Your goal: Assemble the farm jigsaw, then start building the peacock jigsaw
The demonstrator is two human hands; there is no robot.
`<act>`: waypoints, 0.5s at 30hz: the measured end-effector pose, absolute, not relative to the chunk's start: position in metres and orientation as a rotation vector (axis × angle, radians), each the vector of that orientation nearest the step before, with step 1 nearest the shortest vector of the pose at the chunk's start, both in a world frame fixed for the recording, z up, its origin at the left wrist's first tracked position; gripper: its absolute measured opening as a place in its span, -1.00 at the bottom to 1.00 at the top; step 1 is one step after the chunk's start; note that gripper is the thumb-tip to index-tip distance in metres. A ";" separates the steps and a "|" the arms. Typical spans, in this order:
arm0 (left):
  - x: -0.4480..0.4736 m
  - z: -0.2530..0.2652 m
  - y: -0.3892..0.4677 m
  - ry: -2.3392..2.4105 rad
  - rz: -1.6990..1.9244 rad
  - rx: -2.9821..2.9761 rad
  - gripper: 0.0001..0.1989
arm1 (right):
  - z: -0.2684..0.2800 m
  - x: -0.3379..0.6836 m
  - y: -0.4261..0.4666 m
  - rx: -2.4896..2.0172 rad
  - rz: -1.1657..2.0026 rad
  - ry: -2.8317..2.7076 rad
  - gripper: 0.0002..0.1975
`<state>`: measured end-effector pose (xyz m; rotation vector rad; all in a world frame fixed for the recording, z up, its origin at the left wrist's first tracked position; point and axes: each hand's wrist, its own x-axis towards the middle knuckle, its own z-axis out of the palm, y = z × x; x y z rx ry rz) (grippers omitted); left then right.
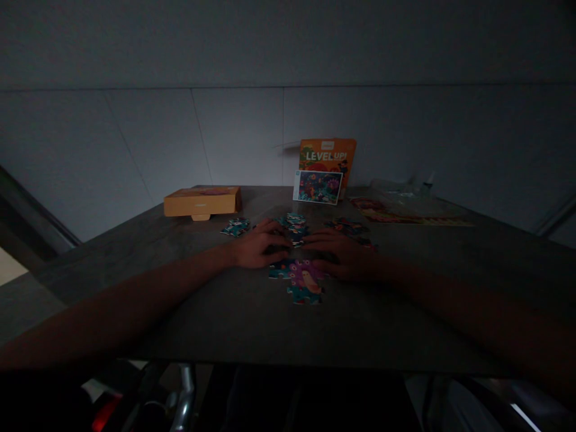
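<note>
In the dim head view, my left hand (pixel 256 246) rests over the table with its fingers spread, beside loose puzzle pieces (pixel 296 219). My right hand (pixel 339 253) reaches in from the other side, fingers stretched out and low over the pieces. Between and just in front of both hands lies a joined puzzle section (pixel 306 281) in purple and teal, with a pale figure on it. Right-hand fingers and thumb partly cover its upper edge. Another small pile of pieces (pixel 236 227) sits left of my left hand. Nothing shows held in either hand, though shadow hides the fingertips.
An orange box (pixel 202 202) lies at the back left of the grey table (pixel 225 324). Against the wall stands an orange "LEVEL UP!" box (pixel 327 155), a picture card (pixel 317 187) leaning before it. A printed sheet (pixel 405 215) and clear plastic (pixel 396 191) lie back right.
</note>
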<state>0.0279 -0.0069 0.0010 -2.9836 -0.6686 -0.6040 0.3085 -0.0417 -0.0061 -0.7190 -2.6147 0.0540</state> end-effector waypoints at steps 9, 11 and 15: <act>0.028 0.002 -0.007 -0.777 -0.678 -2.887 -0.81 | -0.008 0.307 -0.041 -0.646 0.071 -2.606 -0.69; 0.027 0.000 -0.007 -0.881 -0.694 -2.876 -0.75 | -0.008 0.307 -0.041 -0.638 0.078 -2.598 -0.70; 0.027 -0.002 -0.006 -0.875 -0.682 -2.905 -0.70 | -0.006 0.306 -0.043 -0.608 0.111 -2.609 -0.69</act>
